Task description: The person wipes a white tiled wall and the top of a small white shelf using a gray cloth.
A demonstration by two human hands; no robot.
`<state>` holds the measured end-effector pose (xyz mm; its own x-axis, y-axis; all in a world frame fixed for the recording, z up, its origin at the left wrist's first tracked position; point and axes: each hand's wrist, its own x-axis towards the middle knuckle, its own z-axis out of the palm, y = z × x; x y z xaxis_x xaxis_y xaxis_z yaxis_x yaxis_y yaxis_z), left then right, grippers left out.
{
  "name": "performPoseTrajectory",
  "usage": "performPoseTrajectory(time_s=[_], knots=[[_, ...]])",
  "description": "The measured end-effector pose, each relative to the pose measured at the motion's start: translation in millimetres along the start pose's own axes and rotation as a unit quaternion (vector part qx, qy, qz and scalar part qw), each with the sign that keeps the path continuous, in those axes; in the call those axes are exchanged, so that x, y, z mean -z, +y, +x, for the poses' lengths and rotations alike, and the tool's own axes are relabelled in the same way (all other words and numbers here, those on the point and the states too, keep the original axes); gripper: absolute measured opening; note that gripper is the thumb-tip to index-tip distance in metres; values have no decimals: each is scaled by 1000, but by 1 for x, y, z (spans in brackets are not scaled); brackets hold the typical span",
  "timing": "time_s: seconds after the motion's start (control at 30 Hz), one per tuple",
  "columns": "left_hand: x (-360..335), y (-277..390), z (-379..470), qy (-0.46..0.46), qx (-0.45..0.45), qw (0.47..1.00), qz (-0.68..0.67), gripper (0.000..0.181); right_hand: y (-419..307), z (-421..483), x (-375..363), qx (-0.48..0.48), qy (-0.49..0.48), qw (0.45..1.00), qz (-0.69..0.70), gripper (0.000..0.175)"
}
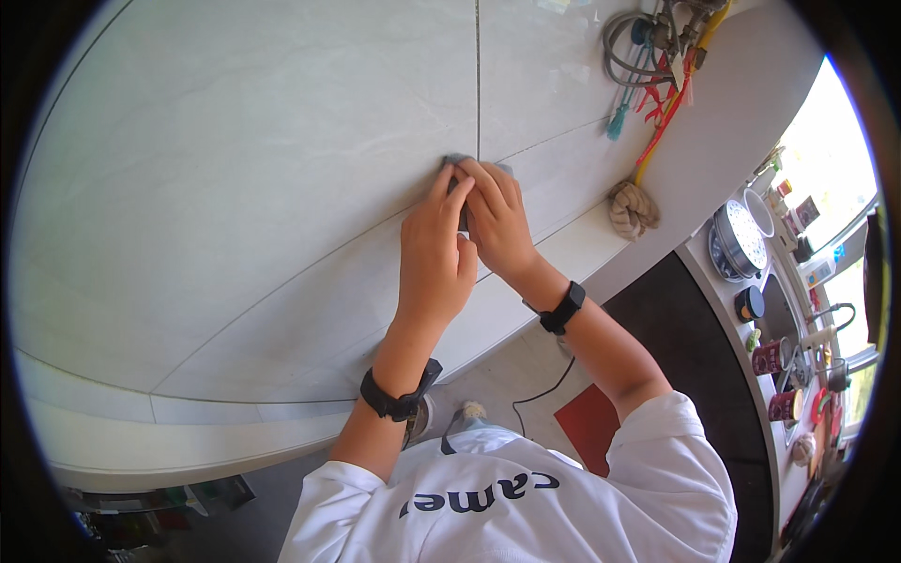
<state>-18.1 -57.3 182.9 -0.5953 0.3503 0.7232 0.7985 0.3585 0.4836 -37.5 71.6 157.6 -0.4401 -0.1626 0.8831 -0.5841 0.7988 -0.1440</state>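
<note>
A bunched grey cloth (pixel 459 160) lies against large pale tiles, beside the dark vertical joint. My left hand (pixel 438 243) holds it from the left, fingertips on the cloth and thumb bent inward. Against it, from the right, my right hand (pixel 498 214) presses its fingers over the same cloth; the two hands touch. Most of the cloth is hidden under the fingers, with small edges showing above and between them. Both wrists wear black bands.
A pale ledge (pixel 486 310) runs below the tiles. At upper right are a yellow pipe (pixel 714 28), a grey hose (pixel 614 53), red ribbons and a teal tassel (pixel 616 123); a beige cloth bundle (pixel 633 211) sits below. A counter at far right holds a metal steamer (pixel 740 236) and red tins (pixel 771 357).
</note>
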Motion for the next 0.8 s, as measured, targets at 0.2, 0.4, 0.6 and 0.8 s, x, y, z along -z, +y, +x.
performPoseTrajectory(time_s=[0.2,0.4,0.6,0.8], knots=[[21,20,-4,40,-19,999,6,51,19,60,28,-40,169,982,68,55],[44,10,-26,134,-21,991,14,41,-23,77,-15,-84,237,967,48,61],[50,7,-32,159,-16,986,38,41,-52,26,-44,50,95,993,53,47],[57,9,-41,131,-9,989,68,41,13,91,5,-56,270,961,24,59]])
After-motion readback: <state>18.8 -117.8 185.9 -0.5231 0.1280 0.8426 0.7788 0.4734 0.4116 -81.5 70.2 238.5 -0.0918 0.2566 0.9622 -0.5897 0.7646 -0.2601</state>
